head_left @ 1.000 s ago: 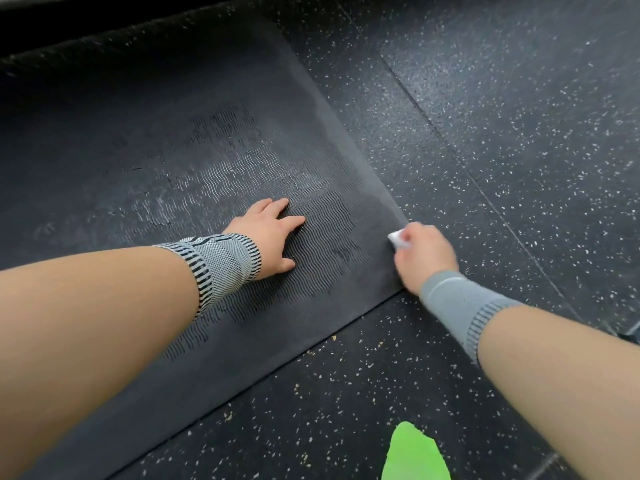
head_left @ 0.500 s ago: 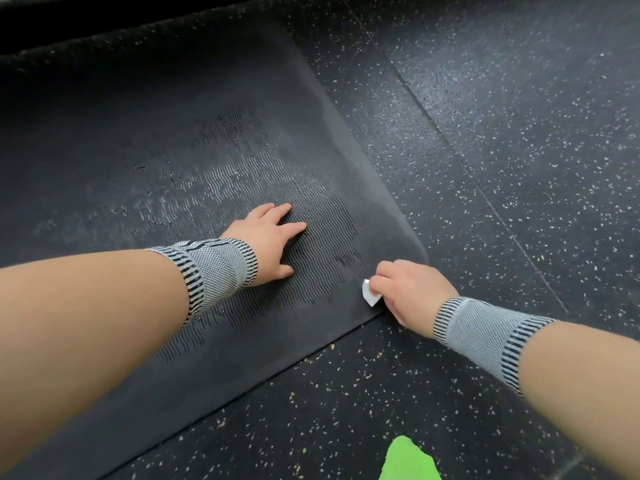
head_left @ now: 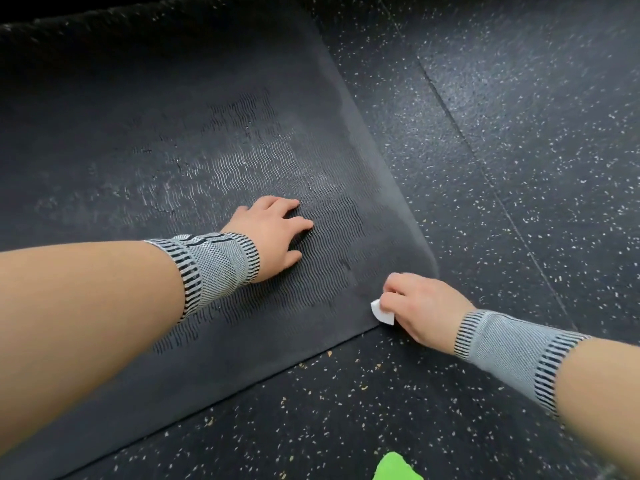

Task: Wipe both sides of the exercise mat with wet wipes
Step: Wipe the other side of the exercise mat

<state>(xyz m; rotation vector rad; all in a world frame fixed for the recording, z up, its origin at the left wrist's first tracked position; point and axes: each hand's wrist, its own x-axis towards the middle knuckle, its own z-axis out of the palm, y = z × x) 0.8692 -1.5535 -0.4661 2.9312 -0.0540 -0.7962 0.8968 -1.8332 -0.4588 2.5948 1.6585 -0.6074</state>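
Left hand [head_left: 273, 233] flat, fingers spread, pins exercise mat [head_left: 173, 140]. Right hand [head_left: 420, 308] pinches wet wipe [head_left: 382, 312] at near corner. Step: wiping upper side; next needs stroke along near edge.

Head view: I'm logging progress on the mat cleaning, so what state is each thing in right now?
exercise mat: lies flat on the floor, with patchy streaks on its ribbed surface.
wet wipe: bunched up, pinched at the mat's near right corner.
left hand: flat, fingers pressing on the mat.
right hand: curled, gripping the wipe.
speckled floor: bare beside the mat.
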